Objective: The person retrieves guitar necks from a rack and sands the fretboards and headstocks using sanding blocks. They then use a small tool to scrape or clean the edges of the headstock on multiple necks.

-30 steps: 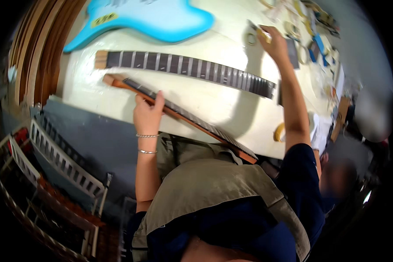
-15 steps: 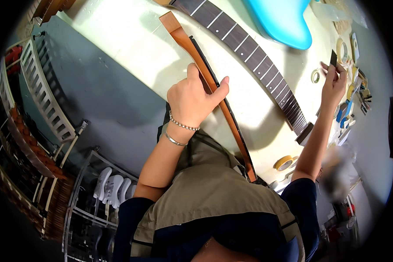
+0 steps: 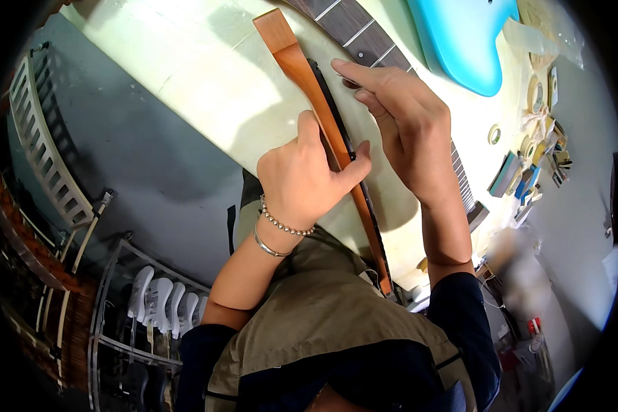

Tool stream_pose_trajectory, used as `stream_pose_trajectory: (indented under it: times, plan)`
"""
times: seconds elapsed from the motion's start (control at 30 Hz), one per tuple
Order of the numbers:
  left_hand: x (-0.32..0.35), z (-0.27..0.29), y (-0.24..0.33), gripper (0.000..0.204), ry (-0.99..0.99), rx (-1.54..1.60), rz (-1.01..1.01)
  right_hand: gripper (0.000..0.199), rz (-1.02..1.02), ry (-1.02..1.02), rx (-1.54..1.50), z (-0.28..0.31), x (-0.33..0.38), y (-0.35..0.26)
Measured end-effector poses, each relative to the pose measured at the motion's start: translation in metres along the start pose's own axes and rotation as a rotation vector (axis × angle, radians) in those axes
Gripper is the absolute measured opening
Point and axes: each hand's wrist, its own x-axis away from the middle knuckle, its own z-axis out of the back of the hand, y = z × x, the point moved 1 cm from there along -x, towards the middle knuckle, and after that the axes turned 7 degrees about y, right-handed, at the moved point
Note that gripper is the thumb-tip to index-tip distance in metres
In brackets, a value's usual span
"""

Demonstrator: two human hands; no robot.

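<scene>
A reddish-brown guitar neck point(image 3: 307, 82) stands on edge, slanting from the bench toward my apron, a black strip along its right side. My left hand point(image 3: 299, 175) is closed around its middle, thumb over the black strip. My right hand point(image 3: 412, 123) hovers just right of the neck's upper part, fingers pinched together and pointing at it. The small dark flat piece it held earlier is mostly hidden; only a dark sliver shows under the fingertips. Behind that hand lies a second neck with a dark fretted fingerboard point(image 3: 353, 34), partly covered by the hand.
A turquoise guitar body point(image 3: 463, 48) lies at the far right of the pale workbench point(image 3: 185, 75). Tape rolls point(image 3: 494, 134) and sanding blocks point(image 3: 505, 175) sit along the right edge. To the left stand a slotted white rack point(image 3: 44, 137) and a shelf holding several white headstock-like pieces point(image 3: 159, 302).
My right hand has swung from the tools at the right edge to beside the neck, fingers still pinched. My left hand keeps its hold on the neck. The view has shifted slightly.
</scene>
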Motion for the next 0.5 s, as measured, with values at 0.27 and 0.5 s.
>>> stream_pose_trajectory:
  times: [0.27,0.5]
  plan:
    - [-0.001,0.001,-0.001,0.046,-0.005,0.056,-0.011,0.028,0.081,-0.018,0.009,-0.007,-0.011,0.003]
    - [-0.002,0.001,-0.001,0.046,0.002,0.053,-0.013,0.029,0.046,-0.104,0.033,-0.001,-0.015,-0.004]
